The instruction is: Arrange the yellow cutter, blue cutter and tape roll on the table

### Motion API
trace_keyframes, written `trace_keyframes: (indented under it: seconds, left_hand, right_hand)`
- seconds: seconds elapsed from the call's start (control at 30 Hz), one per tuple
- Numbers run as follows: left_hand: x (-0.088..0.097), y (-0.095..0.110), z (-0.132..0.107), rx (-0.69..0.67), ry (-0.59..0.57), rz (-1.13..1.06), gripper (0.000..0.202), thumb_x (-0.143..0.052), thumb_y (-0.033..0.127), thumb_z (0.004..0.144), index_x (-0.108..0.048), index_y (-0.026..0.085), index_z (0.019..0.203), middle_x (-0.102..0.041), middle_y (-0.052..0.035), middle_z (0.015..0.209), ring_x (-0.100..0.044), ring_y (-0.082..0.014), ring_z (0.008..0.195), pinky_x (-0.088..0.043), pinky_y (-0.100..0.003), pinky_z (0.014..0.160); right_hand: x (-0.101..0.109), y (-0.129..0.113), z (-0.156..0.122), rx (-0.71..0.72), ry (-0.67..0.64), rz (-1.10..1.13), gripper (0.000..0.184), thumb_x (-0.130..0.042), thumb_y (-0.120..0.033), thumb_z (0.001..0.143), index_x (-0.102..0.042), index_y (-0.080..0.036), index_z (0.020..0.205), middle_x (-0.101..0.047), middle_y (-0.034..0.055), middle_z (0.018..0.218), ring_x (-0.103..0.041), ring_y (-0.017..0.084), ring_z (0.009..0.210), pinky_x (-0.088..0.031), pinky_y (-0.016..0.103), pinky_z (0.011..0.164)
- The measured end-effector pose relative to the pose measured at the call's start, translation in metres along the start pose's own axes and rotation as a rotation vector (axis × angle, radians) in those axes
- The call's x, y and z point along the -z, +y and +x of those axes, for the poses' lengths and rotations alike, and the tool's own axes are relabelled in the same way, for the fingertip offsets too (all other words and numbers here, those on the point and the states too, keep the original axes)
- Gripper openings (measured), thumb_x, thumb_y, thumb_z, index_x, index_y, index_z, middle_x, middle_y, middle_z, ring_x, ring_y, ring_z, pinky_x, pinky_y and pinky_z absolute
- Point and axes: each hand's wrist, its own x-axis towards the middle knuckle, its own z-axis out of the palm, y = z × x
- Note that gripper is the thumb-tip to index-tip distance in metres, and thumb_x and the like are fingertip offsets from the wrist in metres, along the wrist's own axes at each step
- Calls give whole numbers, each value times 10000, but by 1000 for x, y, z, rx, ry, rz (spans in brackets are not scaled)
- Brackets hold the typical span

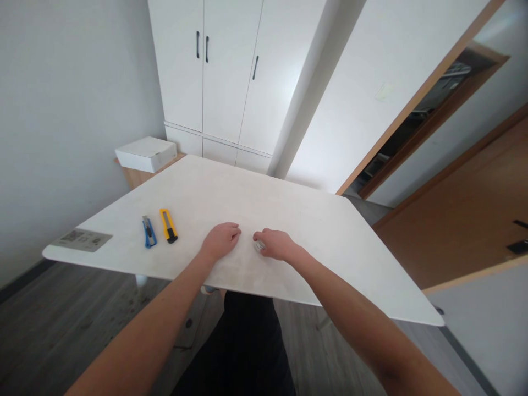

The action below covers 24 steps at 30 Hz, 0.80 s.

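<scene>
Head view: a pale, off-white counter (231, 192) with rounded corners fills the middle, its top bare apart from a few small things. Both hands rest on it near its front edge. The left hand (220, 240) lies knuckles up with the fingers curled loosely under, gripping nothing. Just beside it, to the right, the right hand (277, 245) is closed around a small silvery round object (259, 245), only a sliver of which shows at the fingertips; what it is cannot be told.

Left of the left hand, on the same counter, lie a yellow utility knife (169, 225) and, just beyond it, a blue utility knife (149, 231), side by side and apart from each other. Further left, at the counter's corner, a grey printed card (81, 239) lies flat.

Behind the counter's far left corner a white box (146, 153) sits on a low wooden stand. Past the far edge stands a white wardrobe (226, 71) with dark handles. To the right of the counter a wood-framed doorway (433, 110) opens onto a darker space. Under the counter the floor (61, 313) is grey wood plank.
</scene>
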Motion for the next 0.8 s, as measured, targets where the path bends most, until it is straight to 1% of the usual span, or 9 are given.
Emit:
trace_keyframes:
  seconds: [0.07, 0.13, 0.27, 0.3, 0.43, 0.53, 0.67, 0.73, 0.8]
  left_hand:
    - [0, -1, 0, -5, -7, 4, 344, -409, 252, 897, -747, 222, 952, -697, -56, 1141, -621, -206, 1082, -448, -357, 999]
    - [0, -2, 0, -11, -11, 14, 344, -409, 262, 898, -744, 227, 967, -694, -50, 1150, -618, -200, 1089, -446, -349, 1004]
    - [0, -2, -1, -17, -7, 31, 345, -407, 262, 899, -736, 222, 998, -693, -45, 1156, -615, -192, 1095, -449, -340, 1004]
    - [0, -2, -1, -19, -8, 33, 348, -404, 262, 900, -736, 218, 996, -694, -45, 1153, -615, -193, 1096, -450, -341, 1003]
    - [1, -1, -1, -22, -7, 34, 361, -393, 273, 905, -742, 206, 970, -702, -51, 1135, -620, -201, 1090, -456, -344, 998]
    - [1, -1, -1, -11, -14, 40, 365, -385, 275, 904, -739, 221, 968, -704, -35, 1133, -619, -195, 1094, -455, -341, 1002]
    - [1, -1, -1, -14, -13, 43, 369, -376, 280, 901, -735, 231, 968, -702, -28, 1141, -614, -191, 1108, -447, -336, 1011]
    - [2, -1, -1, -21, -10, 34, 372, -376, 279, 898, -736, 222, 969, -703, -39, 1137, -617, -196, 1104, -447, -337, 1011]
    - [2, -1, -1, -24, -10, 26, 370, -380, 276, 896, -737, 214, 971, -706, -46, 1131, -622, -203, 1096, -450, -342, 1007]
  right_hand:
    - [-3, -3, 4, 8, -8, 1, 414, -588, -300, 800, -538, -314, 1210, -606, 74, 1136, -649, 230, 883, -444, 286, 651]
    - [-4, -3, 6, 3, -23, 27, 477, -612, -305, 779, -512, -322, 1246, -595, 76, 1159, -650, 239, 901, -455, 294, 663]
    - [0, 14, -7, -112, -82, 151, 859, -758, -337, 658, -337, -284, 1405, -534, 120, 1279, -624, 278, 1016, -478, 326, 743]
    - [0, 23, -14, -162, -107, 173, 902, -780, -329, 639, -324, -259, 1414, -526, 135, 1290, -609, 289, 1052, -478, 337, 773]
    - [-17, 62, -50, -391, -218, 225, 837, -800, -289, 625, -417, -197, 1363, -503, 165, 1305, -577, 317, 1107, -470, 385, 844]
    - [-40, 82, -73, -458, -159, 356, 832, -786, -324, 644, -411, -207, 1377, -418, 158, 1389, -561, 290, 1136, -459, 372, 890]
    - [-57, 88, -85, -433, -65, 460, 810, -749, -310, 692, -380, -234, 1409, -337, 131, 1462, -493, 248, 1234, -408, 334, 981]
    - [-55, 86, -85, -440, -69, 455, 810, -750, -312, 692, -384, -223, 1409, -336, 133, 1467, -491, 246, 1238, -411, 328, 978]
    - [-47, 80, -81, -465, -111, 409, 782, -756, -323, 687, -420, -209, 1384, -385, 143, 1437, -523, 263, 1200, -440, 343, 934]
